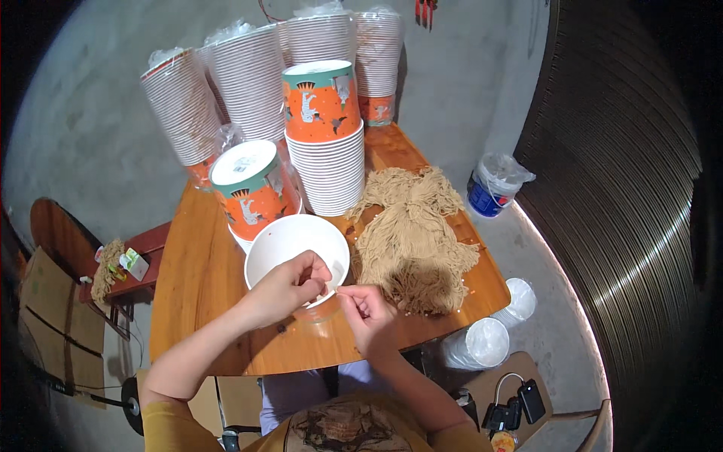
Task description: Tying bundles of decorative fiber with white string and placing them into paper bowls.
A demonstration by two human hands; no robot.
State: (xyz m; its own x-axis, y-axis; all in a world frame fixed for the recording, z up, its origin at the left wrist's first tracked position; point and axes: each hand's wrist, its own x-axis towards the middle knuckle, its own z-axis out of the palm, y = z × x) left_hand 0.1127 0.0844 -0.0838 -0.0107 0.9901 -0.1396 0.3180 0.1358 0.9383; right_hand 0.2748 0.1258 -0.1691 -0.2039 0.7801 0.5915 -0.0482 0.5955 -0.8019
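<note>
A white paper bucket (pixel 269 239) stands open end up near the front of the wooden table. Across its near rim reaches my left hand (pixel 290 283), its fingers curled together above the bucket's mouth. My right hand (pixel 367 318) pinches thumb against fingertips just outside the rim, close to the left fingers. Whatever lies between either hand's fingers is too small to make out. Right of the bucket spreads a heap of tan string (pixel 410 241) in loose bundles, its near end in shadow.
Upside-down orange-and-white paper buckets (pixel 325 162) stand stacked behind, with another orange bucket (pixel 256 200) at left. Tall wrapped stacks (pixel 245 75) line the table's back. On the floor at right are a lidded blue pail (pixel 487 197) and white containers (pixel 486 343). A red bench (pixel 151 252) stands left.
</note>
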